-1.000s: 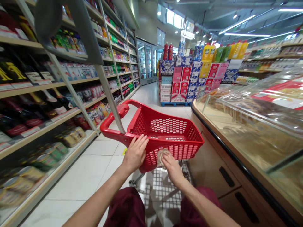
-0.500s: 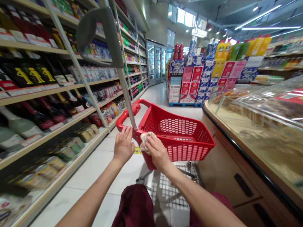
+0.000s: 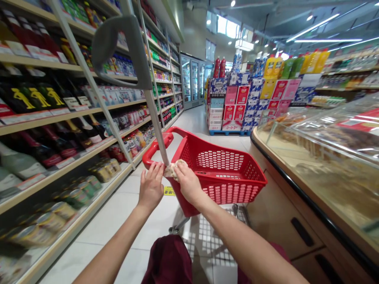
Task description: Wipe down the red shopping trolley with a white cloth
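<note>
A red plastic shopping cart (image 3: 225,179) stands side-on in front of me, with a perforated basket and a looped handle. A metal pole (image 3: 160,134) with a grey grip (image 3: 143,55) rises from its handle end. My left hand (image 3: 151,189) holds the near side of the handle, fingers laid over it just left of the pole's foot. My right hand (image 3: 187,183) presses a crumpled, pale cloth (image 3: 171,169) onto the cart's rim at the base of the pole. The cloth is partly hidden under the fingers.
Shelves of bottles and cans (image 3: 68,114) line the left side. A glass-topped display counter (image 3: 296,157) with drawers stands close on the right. Farther ahead are stacked drink cartons (image 3: 233,106) and glass-door fridges (image 3: 192,79). My knees (image 3: 167,260) are below the cart.
My right hand has slid the cloth left and slightly up along the rim to the pole's foot. My left hand stays on the handle. The view has shifted slightly.
</note>
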Action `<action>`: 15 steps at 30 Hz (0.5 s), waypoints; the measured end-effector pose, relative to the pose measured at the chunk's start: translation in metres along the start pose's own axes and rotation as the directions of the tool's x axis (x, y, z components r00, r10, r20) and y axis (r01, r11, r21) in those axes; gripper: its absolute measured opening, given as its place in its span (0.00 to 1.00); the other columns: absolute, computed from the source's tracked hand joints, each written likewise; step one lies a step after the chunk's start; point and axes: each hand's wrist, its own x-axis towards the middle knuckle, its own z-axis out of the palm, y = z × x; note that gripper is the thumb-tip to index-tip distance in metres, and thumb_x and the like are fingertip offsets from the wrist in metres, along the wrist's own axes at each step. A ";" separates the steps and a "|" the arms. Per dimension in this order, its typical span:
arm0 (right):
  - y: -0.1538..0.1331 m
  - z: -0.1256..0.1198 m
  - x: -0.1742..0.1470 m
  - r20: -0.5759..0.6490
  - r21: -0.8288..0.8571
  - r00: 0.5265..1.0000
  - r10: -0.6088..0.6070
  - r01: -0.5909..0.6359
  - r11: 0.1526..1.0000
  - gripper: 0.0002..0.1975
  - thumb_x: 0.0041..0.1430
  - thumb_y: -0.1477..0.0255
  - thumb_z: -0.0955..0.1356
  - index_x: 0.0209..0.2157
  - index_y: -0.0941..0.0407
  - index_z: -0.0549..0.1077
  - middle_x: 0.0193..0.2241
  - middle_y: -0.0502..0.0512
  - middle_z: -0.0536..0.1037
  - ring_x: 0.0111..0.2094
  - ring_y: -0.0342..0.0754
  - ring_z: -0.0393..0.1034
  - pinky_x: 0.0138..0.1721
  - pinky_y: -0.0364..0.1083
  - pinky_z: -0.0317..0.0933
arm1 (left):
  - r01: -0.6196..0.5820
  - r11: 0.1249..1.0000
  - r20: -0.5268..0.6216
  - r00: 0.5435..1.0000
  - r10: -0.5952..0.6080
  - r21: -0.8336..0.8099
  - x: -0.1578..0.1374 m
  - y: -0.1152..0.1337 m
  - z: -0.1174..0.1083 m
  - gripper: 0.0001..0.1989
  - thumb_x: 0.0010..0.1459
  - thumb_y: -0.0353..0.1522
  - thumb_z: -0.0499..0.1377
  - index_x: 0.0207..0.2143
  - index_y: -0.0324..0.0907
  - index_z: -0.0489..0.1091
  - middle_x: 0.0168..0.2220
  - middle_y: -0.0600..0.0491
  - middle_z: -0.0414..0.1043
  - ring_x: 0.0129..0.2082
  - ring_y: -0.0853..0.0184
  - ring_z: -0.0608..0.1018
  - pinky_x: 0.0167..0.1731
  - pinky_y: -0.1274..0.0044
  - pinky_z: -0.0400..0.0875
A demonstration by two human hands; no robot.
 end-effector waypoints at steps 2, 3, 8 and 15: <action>0.021 -0.003 -0.016 0.057 -0.038 0.998 0.030 -0.028 0.999 0.18 0.54 0.81 0.59 0.47 0.62 0.66 0.50 0.63 0.65 0.54 0.49 0.54 0.53 0.48 0.53 | -0.004 1.000 -0.007 1.000 0.004 0.003 0.000 -0.002 -0.001 0.31 0.45 0.23 0.45 0.55 0.37 0.51 0.55 0.46 0.56 0.56 0.60 0.55 0.53 0.60 0.45; 0.036 -0.009 -0.030 0.069 -0.057 0.996 0.054 -0.050 0.997 0.19 0.53 0.82 0.59 0.47 0.62 0.66 0.50 0.63 0.65 0.53 0.49 0.55 0.52 0.49 0.54 | -0.009 1.000 -0.009 1.000 0.009 0.003 0.000 -0.002 -0.001 0.30 0.45 0.23 0.45 0.55 0.38 0.51 0.55 0.46 0.56 0.56 0.60 0.55 0.54 0.60 0.44; 0.098 -0.051 -0.088 -0.006 -0.136 0.976 0.217 -0.216 0.967 0.21 0.52 0.84 0.56 0.47 0.62 0.66 0.48 0.66 0.66 0.51 0.52 0.59 0.47 0.54 0.60 | -0.021 0.999 -0.097 0.995 0.018 -0.024 -0.004 0.010 0.001 0.27 0.48 0.24 0.45 0.54 0.38 0.53 0.54 0.46 0.57 0.56 0.60 0.56 0.54 0.60 0.42; 0.065 -0.021 -0.063 0.059 -0.056 0.991 0.121 -0.118 0.991 0.16 0.54 0.77 0.62 0.44 0.53 0.69 0.49 0.55 0.66 0.53 0.48 0.56 0.52 0.50 0.53 | -0.184 0.982 0.017 0.983 0.185 -0.042 0.019 0.063 0.017 0.24 0.47 0.25 0.46 0.50 0.33 0.59 0.52 0.43 0.60 0.55 0.58 0.58 0.54 0.63 0.47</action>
